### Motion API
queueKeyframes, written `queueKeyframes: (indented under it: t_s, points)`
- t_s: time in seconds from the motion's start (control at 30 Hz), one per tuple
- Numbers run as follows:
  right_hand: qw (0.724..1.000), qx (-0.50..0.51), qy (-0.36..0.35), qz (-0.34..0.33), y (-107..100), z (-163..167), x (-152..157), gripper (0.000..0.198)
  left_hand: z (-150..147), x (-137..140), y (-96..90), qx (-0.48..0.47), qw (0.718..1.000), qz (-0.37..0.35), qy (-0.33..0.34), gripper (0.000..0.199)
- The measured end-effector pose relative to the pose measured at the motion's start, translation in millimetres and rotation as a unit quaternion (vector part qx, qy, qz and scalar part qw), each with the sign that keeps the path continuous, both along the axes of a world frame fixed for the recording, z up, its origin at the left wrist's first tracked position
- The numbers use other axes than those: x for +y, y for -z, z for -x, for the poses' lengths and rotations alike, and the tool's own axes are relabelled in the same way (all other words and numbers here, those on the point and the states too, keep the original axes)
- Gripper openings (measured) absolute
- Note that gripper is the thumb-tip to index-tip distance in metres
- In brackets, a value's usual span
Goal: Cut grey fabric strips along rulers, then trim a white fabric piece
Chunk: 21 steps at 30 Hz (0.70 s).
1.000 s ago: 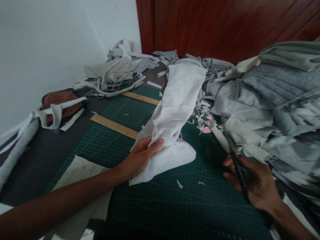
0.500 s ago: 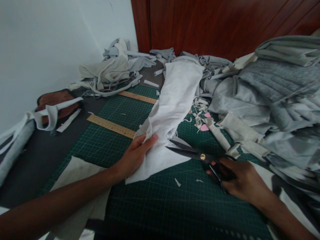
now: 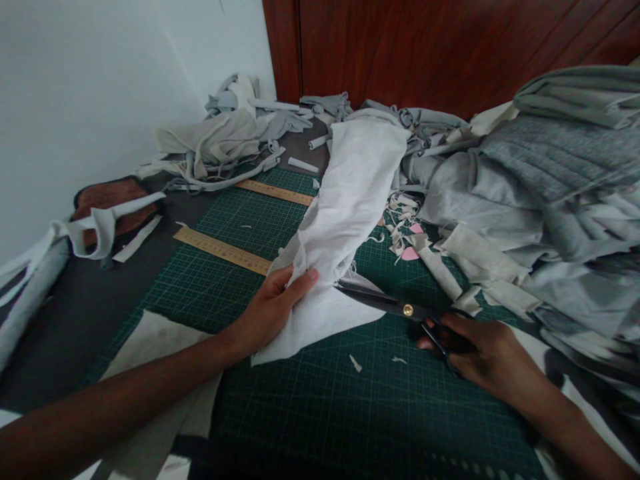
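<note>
A long piece of white cloth (image 3: 350, 193) stretches from the far pile toward me, with a frayed cut edge near its middle right. My left hand (image 3: 277, 303) pinches its left side, thumb on top and fingers beneath. In my right hand (image 3: 475, 350) is a pair of black scissors (image 3: 407, 310) with a brass pivot screw. The blades are nearly closed and point left, their tips at the cloth's frayed part, just right of my left thumb. Beneath lies a green cutting mat (image 3: 320, 420) with a fine grid.
Two wooden rulers (image 3: 225, 251) lie across the mat on the left. Grey fabric (image 3: 545, 160) is heaped on the right. Small scraps and pink pieces (image 3: 410, 254) lie beside it. More cloth (image 3: 220, 143) is piled at back left, near a brown pad (image 3: 113, 207).
The scissor blades have closed from a small gap to nearly together. My right hand has shifted slightly right. My left hand and the cloth stay almost where they were.
</note>
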State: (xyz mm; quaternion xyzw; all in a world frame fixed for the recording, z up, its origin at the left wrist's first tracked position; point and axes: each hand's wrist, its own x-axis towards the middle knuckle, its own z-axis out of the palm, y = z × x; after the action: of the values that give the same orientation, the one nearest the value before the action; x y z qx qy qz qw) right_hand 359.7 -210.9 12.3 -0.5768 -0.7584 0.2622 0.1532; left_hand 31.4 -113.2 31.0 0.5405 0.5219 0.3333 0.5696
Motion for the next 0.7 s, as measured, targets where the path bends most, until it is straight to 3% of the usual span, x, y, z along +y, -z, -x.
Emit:
queueKeyframes:
  t_s: [0.4, 0.6, 0.7]
  points:
    - [1.0, 0.007, 0.007, -0.014, -0.4, 2.7, -1.5, 0.019, 0.8, -0.5, 1.3, 0.001, 0.999, -0.026, 0.038, 0.027]
    - [1.0, 0.003, 0.006, -0.027, 2.5, -1.7, -3.4, 0.028, 1.1, -0.8, 2.4, 0.003, 0.998, -0.025, 0.049, 0.029]
    - [0.998, -0.005, 0.022, -0.063, 6.2, -1.6, -4.0, 0.03, 2.3, -0.4, 6.0, 0.007, 0.998, -0.028, 0.055, 0.03]
